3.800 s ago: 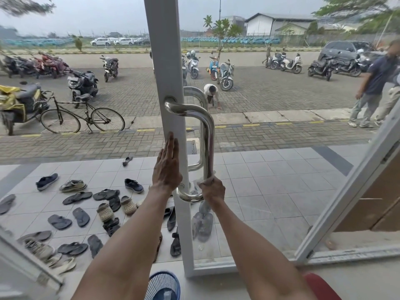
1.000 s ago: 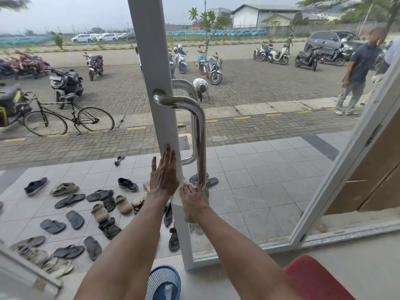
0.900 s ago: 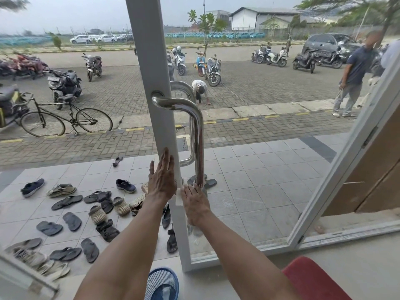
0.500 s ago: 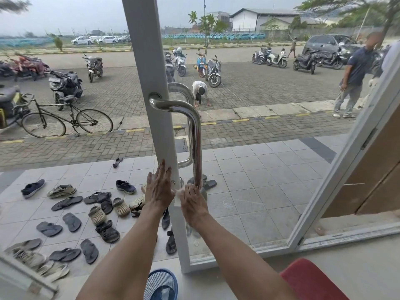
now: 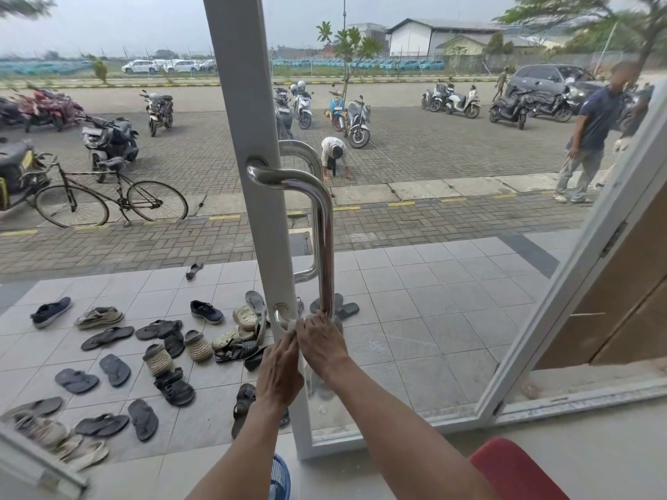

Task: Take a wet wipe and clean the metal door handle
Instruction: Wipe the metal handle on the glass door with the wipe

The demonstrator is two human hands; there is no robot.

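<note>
While our left hand [image 5: 279,369] steadies the white door frame [image 5: 252,175], our right hand [image 5: 321,342] closes around a white wet wipe [image 5: 292,324], pressing it against the polished tubular metal door handle's [image 5: 325,240] lower bend.

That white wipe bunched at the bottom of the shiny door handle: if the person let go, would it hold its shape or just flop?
The wet wipe looks crumpled and moulded around the lower bend of the metal door handle under the right hand, so it is probably limp and would sag. It seems thin and light. Being wet, it might cling briefly to the polished metal before slipping off.
</note>
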